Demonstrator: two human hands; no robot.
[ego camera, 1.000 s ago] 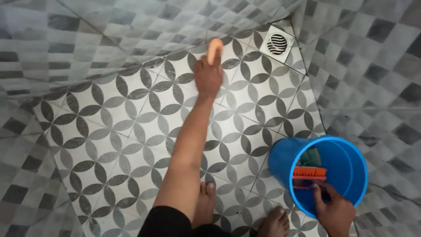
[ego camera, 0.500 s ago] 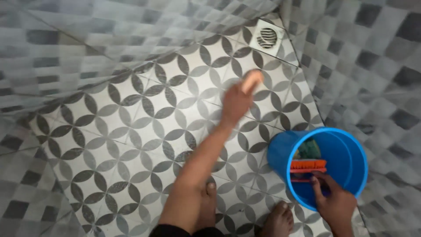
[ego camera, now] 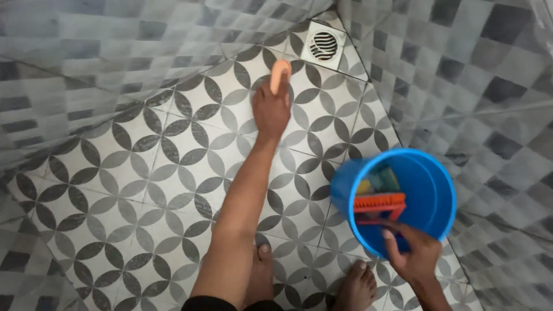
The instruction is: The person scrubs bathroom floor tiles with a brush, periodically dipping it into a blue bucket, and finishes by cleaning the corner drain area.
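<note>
Swept back toward the drain [ego camera: 323, 45], the left hand [ego camera: 272, 109] grips an orange scrubber [ego camera: 280, 75] pressed on the patterned floor [ego camera: 150, 173], scrubbing in strokes; right hand [ego camera: 415, 256] clasps the blue bucket [ego camera: 426, 190] rim, unmoved.

A single head-worn camera looks steeply down from standing height at the patterned floor [ego camera: 144, 173]; no second view.

The floor [ego camera: 144, 173] has grey and white tiles with a leaf pattern. A square drain [ego camera: 323, 45] sits in the corner. Checked grey walls [ego camera: 461, 75] surround it.
</note>
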